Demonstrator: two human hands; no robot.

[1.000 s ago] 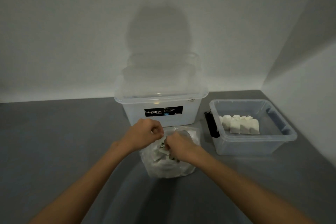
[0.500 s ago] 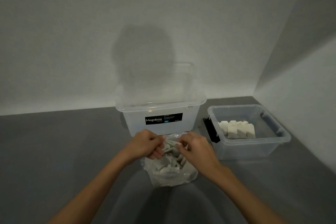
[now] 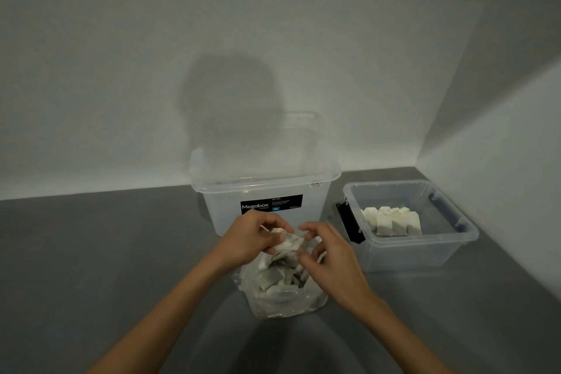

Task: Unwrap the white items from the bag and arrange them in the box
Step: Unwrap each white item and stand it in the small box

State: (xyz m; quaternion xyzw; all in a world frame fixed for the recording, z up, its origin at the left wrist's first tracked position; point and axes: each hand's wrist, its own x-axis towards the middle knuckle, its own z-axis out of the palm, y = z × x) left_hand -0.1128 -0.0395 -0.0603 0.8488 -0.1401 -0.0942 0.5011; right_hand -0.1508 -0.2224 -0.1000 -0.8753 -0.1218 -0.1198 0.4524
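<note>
Just above the bag [image 3: 282, 288], the left hand [image 3: 252, 240] pinches a wrapped white item [image 3: 288, 244]; the right hand [image 3: 328, 252] hovers beside, fingers apart. A hasty tear (the grip looks slight) could drop it back inside.

1. The dark grey surface [image 3: 106, 252] is flat and matt, and it meets pale walls at the back and on the right side.
2. A large box [image 3: 226, 209] of clear plastic stands on it near the back wall, open at the top, with a black label [image 3: 271, 205] reading "Megabox" on its front.
3. Just to the right of it, in the corner, stands a small box [image 3: 409, 252], also clear, with a black clip [image 3: 349, 223] on its left end. White pieces [image 3: 391, 220] stand in a row inside.
4. In front of the large box sits a clear bag [image 3: 282, 297], crumpled and full of pale packets [image 3: 270, 278]. Whether it touches the large box, I cannot tell.
</note>
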